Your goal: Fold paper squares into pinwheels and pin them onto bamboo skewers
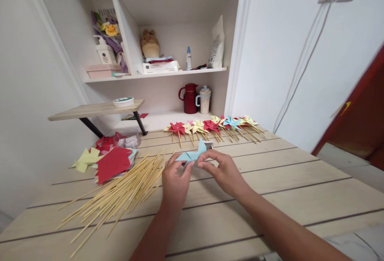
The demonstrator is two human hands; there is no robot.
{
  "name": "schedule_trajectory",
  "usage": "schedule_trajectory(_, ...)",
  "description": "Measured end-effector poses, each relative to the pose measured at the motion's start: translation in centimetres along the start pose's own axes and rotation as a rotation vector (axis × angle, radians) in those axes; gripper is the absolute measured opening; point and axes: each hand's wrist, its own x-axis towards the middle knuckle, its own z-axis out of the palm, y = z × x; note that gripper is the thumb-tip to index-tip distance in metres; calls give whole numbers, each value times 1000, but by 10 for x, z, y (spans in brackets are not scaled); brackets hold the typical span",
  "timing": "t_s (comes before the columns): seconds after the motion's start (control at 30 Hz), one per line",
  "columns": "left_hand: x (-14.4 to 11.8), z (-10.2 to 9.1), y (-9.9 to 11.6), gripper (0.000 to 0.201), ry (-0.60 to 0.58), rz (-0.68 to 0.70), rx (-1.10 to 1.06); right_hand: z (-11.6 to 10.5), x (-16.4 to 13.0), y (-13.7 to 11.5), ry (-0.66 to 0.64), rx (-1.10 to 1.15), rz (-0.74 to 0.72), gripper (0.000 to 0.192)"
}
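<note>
Both hands (175,183) (223,171) grip blue pinwheel (192,155); skewers (120,197) left, finished pinwheels (213,127) beyond.

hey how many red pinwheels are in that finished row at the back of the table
2 clearly: one red pinwheel at the row's left end, another near the middle. Bits of red farther right may be a third, partly hidden behind yellow and blue ones.
</note>
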Motion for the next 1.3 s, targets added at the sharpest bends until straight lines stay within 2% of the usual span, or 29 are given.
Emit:
schedule_trajectory(0.2,-1,0,-3,10,-19,105,92,-1,-1,0,7,-19,1,12)
schedule_trajectory(0.6,-3,3,-1,9,59,94,124,1,-1,-3,26,-19,3,12)
schedule_trajectory(0.8,-2,3,-3,3,57,139,110,2,-1,-5,29,-3,34,12)
schedule_trajectory(0.97,0,3,-2,4,26,85,54,4,-2,-6,51,24,26,10)
schedule_trajectory(1.13,1,3,-1,4,25,-1,1,6,-5,-6,104,6,36,10)
schedule_trajectory(1.3,0,5,-2,3,40,-27,-25,8,-6,-4,150,24,29,10)
